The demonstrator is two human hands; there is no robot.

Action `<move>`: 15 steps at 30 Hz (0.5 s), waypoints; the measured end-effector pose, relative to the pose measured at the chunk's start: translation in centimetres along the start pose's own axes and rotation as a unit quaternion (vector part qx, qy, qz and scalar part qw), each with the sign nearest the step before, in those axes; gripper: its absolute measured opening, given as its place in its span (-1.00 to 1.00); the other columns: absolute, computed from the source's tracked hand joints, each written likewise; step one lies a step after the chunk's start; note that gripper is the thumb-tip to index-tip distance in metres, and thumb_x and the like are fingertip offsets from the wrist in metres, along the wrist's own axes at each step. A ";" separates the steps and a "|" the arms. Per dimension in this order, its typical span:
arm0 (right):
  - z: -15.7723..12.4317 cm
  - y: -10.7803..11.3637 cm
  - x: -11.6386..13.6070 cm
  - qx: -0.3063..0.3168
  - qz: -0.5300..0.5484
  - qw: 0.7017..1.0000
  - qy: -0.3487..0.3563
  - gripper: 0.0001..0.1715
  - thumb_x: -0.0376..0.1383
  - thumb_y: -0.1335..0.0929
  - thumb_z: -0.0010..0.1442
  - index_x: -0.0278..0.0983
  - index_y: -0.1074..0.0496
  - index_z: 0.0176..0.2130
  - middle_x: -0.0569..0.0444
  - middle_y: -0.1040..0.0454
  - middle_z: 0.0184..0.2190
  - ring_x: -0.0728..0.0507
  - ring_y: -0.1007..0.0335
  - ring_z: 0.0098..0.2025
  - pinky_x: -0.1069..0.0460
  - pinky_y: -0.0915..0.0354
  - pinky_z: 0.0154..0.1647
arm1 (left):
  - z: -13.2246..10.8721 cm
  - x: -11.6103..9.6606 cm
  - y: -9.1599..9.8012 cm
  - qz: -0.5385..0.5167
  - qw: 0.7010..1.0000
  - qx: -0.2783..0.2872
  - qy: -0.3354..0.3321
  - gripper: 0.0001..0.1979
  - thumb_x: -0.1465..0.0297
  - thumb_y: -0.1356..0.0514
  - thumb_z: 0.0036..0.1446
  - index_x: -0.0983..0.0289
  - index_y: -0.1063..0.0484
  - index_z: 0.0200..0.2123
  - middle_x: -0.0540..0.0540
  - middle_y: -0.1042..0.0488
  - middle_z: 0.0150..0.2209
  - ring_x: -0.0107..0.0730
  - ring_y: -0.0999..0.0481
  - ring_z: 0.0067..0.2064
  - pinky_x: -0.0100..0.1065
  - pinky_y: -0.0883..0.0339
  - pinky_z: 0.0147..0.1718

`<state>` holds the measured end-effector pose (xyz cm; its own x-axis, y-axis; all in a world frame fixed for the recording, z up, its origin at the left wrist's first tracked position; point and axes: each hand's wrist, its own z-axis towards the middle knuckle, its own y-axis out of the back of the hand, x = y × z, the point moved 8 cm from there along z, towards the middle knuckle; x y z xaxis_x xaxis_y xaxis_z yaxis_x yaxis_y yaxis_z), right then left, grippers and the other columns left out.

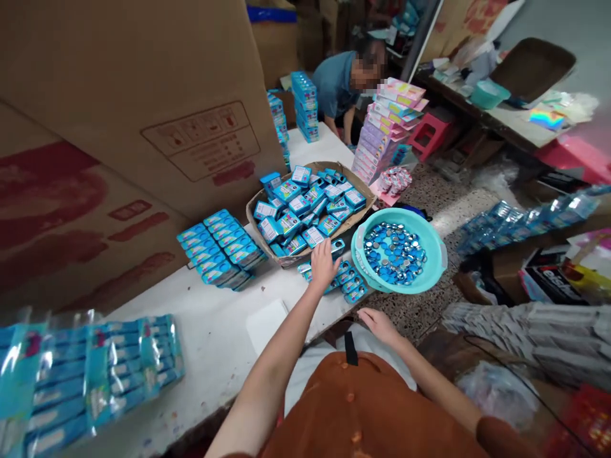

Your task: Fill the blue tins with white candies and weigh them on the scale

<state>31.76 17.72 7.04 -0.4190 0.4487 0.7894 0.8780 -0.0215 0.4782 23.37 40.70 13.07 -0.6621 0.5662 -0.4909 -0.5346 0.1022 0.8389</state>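
Between the thumb and fingers of my left hand [324, 264] is a small blue box [338, 246] with a round opening at its end. The hand's fingers hide part of it. Just below, a row of similar blue boxes [352, 283] lies on the white table, partly behind my left wrist. My right hand [379, 324] hovers by the table's front edge with its fingers drawn together; whatever they may hold is too small to see. A turquoise basin [434, 280] of blue and silver round pieces [396, 254] stands beyond it.
Behind my left hand, a cardboard tray [286, 261] is heaped with blue boxes. Stacked blue packs [219, 248] and plastic-wrapped packs [95, 375] line the white table [205, 337]. A large carton [143, 127] walls the left. Another person [334, 83] bends behind pink boxes [377, 140].
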 end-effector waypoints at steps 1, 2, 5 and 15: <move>-0.2 1.3 -1.0 0.000 -0.001 1.000 -0.004 -0.55 -0.03 -0.19 0.23 -0.19 -0.54 -0.20 0.00 -0.57 -0.18 -0.18 -0.48 -0.13 -0.03 -0.29 -0.06 | 0.5 -0.4 -1.4 0.023 1.000 0.020 0.006 -0.37 0.30 -0.15 0.14 0.33 -0.05 0.24 0.32 -0.24 0.18 0.01 -0.19 0.19 -0.06 -0.13 0.10; -0.5 2.4 -2.3 -0.001 0.003 1.000 -0.013 -0.54 -0.02 -0.19 0.23 -0.19 -0.53 -0.17 -0.02 -0.57 -0.15 -0.18 -0.47 -0.11 -0.04 -0.29 -0.04 | 0.8 -0.7 -2.6 0.042 0.998 0.038 0.016 -0.38 0.35 -0.15 0.13 0.33 -0.06 0.24 0.32 -0.26 0.15 0.00 -0.22 0.17 -0.07 -0.15 0.08; -1.0 4.8 -6.1 0.010 0.021 0.999 -0.047 -0.49 0.01 -0.18 0.21 -0.22 -0.51 -0.13 -0.05 -0.56 -0.15 -0.19 -0.48 -0.10 -0.06 -0.31 -0.01 | 0.4 -0.8 -4.1 0.073 0.994 0.064 0.055 -0.47 0.48 -0.11 0.12 0.30 -0.14 0.18 0.28 -0.34 0.04 -0.07 -0.31 0.07 -0.09 -0.19 0.01; 1.7 4.3 -7.4 0.123 0.027 0.992 -0.008 -0.48 0.05 -0.20 0.17 -0.22 -0.51 -0.15 -0.06 -0.57 -0.17 -0.20 -0.49 -0.11 -0.10 -0.32 0.02 | -18.1 4.7 6.6 0.078 0.933 -0.101 0.336 -0.59 0.36 -0.14 0.12 0.26 -0.25 0.05 0.23 -0.43 -0.08 -0.09 -0.38 -0.05 -0.14 -0.25 -0.08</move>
<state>39.02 15.78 2.60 -0.3676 0.4667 0.8044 0.9299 0.1720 0.3251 7.19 29.23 12.03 -0.8837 -0.0873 -0.4599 -0.4470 -0.1341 0.8844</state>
